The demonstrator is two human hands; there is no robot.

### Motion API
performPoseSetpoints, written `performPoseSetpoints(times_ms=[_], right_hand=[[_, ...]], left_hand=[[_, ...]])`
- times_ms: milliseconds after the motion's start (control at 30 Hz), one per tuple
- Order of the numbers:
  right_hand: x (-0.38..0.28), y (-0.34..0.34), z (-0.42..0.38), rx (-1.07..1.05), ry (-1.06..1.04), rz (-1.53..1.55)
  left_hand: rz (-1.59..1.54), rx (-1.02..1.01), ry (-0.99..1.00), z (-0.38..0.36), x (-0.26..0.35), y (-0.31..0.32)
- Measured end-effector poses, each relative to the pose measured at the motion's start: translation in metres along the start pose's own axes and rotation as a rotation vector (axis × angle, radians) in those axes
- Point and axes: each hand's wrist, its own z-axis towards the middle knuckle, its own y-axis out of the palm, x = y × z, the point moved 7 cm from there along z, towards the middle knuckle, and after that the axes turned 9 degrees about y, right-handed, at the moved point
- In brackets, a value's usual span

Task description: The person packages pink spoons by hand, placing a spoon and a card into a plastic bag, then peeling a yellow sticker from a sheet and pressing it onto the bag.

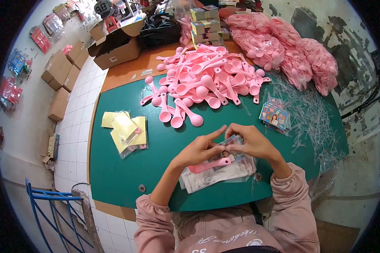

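Note:
My left hand (198,149) grips a pink plastic spoon (206,165) with its bowl pointing left, just above a stack of clear plastic sleeves (215,175) at the near edge of the green table (114,173). My right hand (251,141) pinches the top of a clear sleeve together with the left fingers. A big heap of loose pink spoons (202,82) lies beyond the hands. A small stack of printed cards (275,116) sits to the right of my right hand.
Packed yellow-card packets (126,131) lie at the left of the table. Clear bags full of pink spoons (291,50) pile at the back right, beside scattered clear strips (312,114). Cardboard boxes (114,46) and small stacked cartons (206,23) stand behind. A blue rack (51,211) is on the floor at the left.

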Motion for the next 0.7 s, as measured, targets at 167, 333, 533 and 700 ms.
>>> performPoseSetpoints(times_ms=[167,333,533,700], right_hand=[[0.014,-0.002,0.001,-0.091,0.060,0.183],[0.032,-0.022,0.004,0.080,0.155,0.425],[0.023,-0.026,0.002,0.060,0.270,0.634],[0.041,-0.023,0.007,0.087,0.145,0.586]], left_hand=[[0.273,0.086,-0.091,-0.003,0.016,-0.015],[-0.042,-0.043,-0.021,-0.006,0.006,-0.024],[-0.199,0.233,-0.015,-0.004,-0.003,-0.045],[-0.270,0.280,-0.008,-0.004,0.004,-0.040]])
